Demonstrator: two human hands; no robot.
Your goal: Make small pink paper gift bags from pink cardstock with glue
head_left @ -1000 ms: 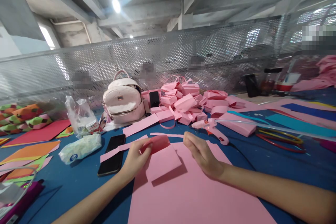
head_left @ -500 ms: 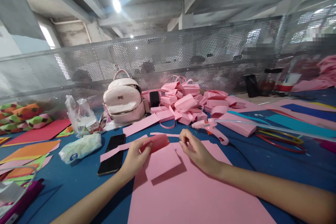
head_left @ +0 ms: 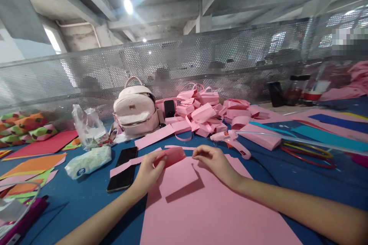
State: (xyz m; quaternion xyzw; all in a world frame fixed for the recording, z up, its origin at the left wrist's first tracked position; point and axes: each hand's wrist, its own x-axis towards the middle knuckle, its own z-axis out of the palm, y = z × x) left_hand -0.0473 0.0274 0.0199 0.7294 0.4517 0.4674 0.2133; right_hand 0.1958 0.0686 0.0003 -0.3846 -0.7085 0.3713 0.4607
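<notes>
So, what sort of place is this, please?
Probably a craft workshop: a glue gun, a pile of folded pink pieces and coloured sheets lie on a blue table.

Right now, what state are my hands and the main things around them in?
Small pink rectangular piece: folded, held.
Left hand: pinching that piece.
Right hand: fingers curled, grip unclear.
Large pink rectangular sheet: flat.
Slim black smartphone: screen dark, narrow pink strip across it.
Pink plastic glue gun: lying down, unheld.
Cream backpack with top handle: upright.
Thin clear plastic bag: crumpled.
Boxy pink bags: heaped together.
Pale green soft packet: lying down.
</notes>
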